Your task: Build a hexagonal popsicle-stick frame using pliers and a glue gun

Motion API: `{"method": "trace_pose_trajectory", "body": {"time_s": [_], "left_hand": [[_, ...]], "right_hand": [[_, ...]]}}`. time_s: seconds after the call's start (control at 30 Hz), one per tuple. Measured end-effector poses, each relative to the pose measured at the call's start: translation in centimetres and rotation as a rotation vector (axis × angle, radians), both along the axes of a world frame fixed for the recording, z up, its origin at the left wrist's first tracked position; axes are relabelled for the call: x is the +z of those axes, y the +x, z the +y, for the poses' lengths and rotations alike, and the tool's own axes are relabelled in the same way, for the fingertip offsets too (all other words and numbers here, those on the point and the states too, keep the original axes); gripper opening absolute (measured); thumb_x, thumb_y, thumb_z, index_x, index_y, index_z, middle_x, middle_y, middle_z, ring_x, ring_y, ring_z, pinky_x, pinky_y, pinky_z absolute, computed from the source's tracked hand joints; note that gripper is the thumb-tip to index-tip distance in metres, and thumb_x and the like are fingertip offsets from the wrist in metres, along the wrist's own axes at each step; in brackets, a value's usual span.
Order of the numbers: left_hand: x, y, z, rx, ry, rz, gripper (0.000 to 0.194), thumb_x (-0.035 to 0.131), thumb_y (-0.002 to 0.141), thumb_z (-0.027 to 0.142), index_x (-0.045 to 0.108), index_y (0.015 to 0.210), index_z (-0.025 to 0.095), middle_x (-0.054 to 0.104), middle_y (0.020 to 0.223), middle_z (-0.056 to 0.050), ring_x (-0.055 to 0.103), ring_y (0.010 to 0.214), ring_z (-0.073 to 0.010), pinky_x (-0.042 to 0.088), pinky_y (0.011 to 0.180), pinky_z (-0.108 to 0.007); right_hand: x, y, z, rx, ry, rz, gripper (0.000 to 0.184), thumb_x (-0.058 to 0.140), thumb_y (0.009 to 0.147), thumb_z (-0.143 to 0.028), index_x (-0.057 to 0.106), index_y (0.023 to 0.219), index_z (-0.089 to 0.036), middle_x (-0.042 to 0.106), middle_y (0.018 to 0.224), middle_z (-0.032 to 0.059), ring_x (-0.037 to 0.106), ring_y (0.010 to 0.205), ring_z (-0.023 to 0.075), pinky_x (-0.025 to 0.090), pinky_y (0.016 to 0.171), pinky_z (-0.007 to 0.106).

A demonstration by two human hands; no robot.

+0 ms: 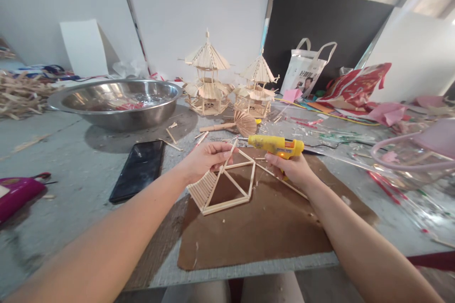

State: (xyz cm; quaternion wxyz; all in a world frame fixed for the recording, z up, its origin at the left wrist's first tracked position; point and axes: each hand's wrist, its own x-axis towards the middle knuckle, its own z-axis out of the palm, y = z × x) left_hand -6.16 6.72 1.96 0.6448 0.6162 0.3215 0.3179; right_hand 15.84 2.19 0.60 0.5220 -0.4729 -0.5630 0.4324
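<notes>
My right hand [289,168] is wrapped round the handle of a yellow hot glue gun [275,144], whose small light glows orange. Its nozzle points left, close to the fingertips of my left hand [209,157]. Those fingers pinch a thin wooden stick [229,155], held at a slant above a frame of sticks [227,205]. One panel of the frame, at its left, is filled with sticks laid side by side. The frame's lower part rests on a brown mat [256,236]. A longer loose stick [284,182] lies on the mat, partly under my right hand.
A black phone [138,170] and a steel basin [131,118] lie to the left. Two stick pagoda models [207,78] stand at the back, with a paper fan [245,123] before them. A paper bag [302,73] and plastic scraps fill the right. A magenta tool [21,194] sits far left.
</notes>
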Motion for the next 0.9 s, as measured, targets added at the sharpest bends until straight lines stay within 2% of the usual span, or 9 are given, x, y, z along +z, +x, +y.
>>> {"method": "trace_pose_trajectory", "body": {"time_s": [0.27,0.5,0.7,0.9], "left_hand": [[0.02,-0.05,0.10,0.016,0.001,0.010,0.026,0.064,0.067,0.033,0.063,0.085,0.014,0.056,0.062,0.000,0.035,0.045,-0.0022,0.020,0.039,-0.017],[0.29,0.06,-0.12,0.031,-0.033,-0.003,0.025,0.066,0.064,0.032,0.064,0.082,0.015,0.056,0.059,0.001,0.037,0.044,-0.0026,0.021,0.039,-0.016],[0.26,-0.03,0.05,0.055,-0.053,-0.030,0.025,0.067,0.065,0.031,0.064,0.084,0.015,0.055,0.060,0.001,0.034,0.042,-0.0012,0.019,0.039,-0.015],[0.18,-0.21,0.45,0.159,-0.089,-0.103,0.023,0.066,0.066,0.027,0.062,0.084,0.014,0.059,0.063,0.000,0.032,0.039,0.0000,0.019,0.036,-0.013]], "right_hand": [[0.02,-0.09,0.08,-0.025,0.007,0.011,0.029,0.068,0.058,-0.043,0.051,0.057,-0.020,0.042,0.040,-0.0064,0.034,0.027,0.0051,0.027,0.026,0.020],[-0.43,0.22,0.01,0.015,-0.022,-0.029,0.030,0.067,0.060,-0.046,0.051,0.057,-0.021,0.041,0.037,-0.0060,0.037,0.029,0.0070,0.030,0.029,0.022],[-0.17,0.13,-0.24,0.044,-0.016,-0.020,0.030,0.067,0.060,-0.046,0.052,0.056,-0.021,0.041,0.036,-0.0067,0.036,0.029,0.0062,0.031,0.030,0.022],[-0.37,0.04,-0.47,0.067,0.007,-0.018,0.026,0.066,0.063,-0.043,0.054,0.058,-0.020,0.042,0.039,-0.0060,0.037,0.031,0.0063,0.032,0.031,0.022]]}}
